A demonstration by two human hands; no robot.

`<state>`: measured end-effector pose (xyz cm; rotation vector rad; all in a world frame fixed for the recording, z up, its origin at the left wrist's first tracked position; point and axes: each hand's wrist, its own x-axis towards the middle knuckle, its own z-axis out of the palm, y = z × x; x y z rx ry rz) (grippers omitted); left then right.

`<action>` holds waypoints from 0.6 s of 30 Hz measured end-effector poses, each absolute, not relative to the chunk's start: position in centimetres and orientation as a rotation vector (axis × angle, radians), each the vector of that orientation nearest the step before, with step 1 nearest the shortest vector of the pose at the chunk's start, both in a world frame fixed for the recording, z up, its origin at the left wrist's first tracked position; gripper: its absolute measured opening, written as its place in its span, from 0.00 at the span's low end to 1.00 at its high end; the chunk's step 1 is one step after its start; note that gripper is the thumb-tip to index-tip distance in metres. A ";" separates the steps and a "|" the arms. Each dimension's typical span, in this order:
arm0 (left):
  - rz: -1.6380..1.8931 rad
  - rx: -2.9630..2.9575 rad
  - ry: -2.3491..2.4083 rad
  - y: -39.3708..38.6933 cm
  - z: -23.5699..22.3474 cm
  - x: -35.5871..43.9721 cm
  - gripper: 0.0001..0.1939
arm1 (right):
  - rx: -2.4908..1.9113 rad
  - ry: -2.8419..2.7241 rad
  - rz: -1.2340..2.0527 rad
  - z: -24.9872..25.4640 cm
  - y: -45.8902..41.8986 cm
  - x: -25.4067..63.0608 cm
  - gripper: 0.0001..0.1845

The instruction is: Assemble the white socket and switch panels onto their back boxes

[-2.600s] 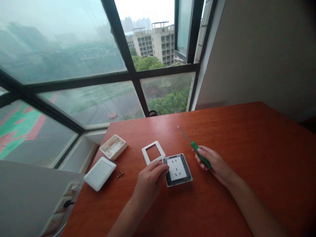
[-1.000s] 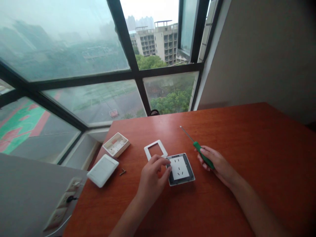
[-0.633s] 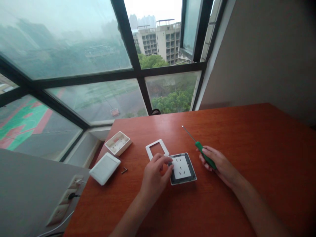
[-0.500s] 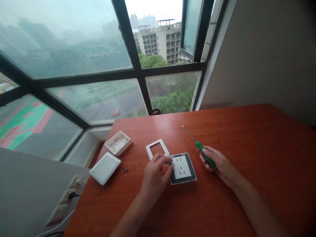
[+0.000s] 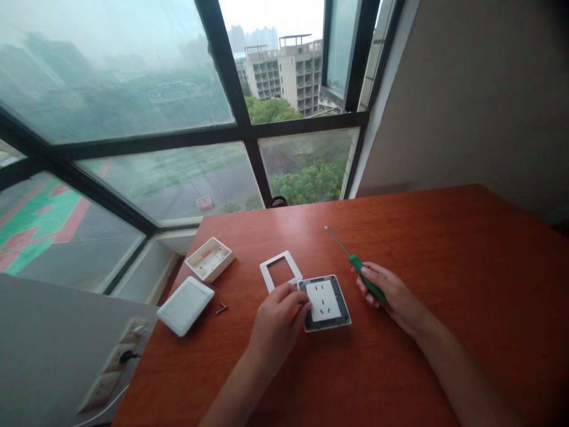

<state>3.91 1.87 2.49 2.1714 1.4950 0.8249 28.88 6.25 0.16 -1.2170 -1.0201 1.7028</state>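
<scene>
A wall socket (image 5: 326, 301) with a white face and dark surround lies face up on the table. At its left edge is my left hand (image 5: 278, 317), thumb and fingertips pinched together; whatever is between them is hidden. My right hand (image 5: 391, 293) is wrapped round the green handle of a screwdriver (image 5: 367, 279), to the right of the socket. The screwdriver's shaft points away toward the window, clear of the socket. Just behind my left hand lies a white cover frame (image 5: 290, 264), partly hidden by my fingers.
At the table's left stand an open white mounting box (image 5: 213, 270) and a white switch plate (image 5: 185, 305). Small screws (image 5: 221, 308) lie beside the plate. The wooden table (image 5: 427, 237) ends at the window; wall outlets (image 5: 119, 359) with cords sit below its left edge.
My left thumb and fingertips have drawn closer together at the socket's left edge. The right hand keeps its hold on the screwdriver. The whole view has shifted slightly.
</scene>
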 end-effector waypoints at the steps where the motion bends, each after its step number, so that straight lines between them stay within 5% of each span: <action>1: 0.829 2.190 1.489 1.9 2.4 3.9 0.06 | -1.216 -1.024 1.703 0.2 6.2 28.9 0.18; 18: 0.789 2.274 1.537 1.8 2.1 4.0 0.06 | -1.237 -1.110 1.676 0.0 6.2 28.6 0.19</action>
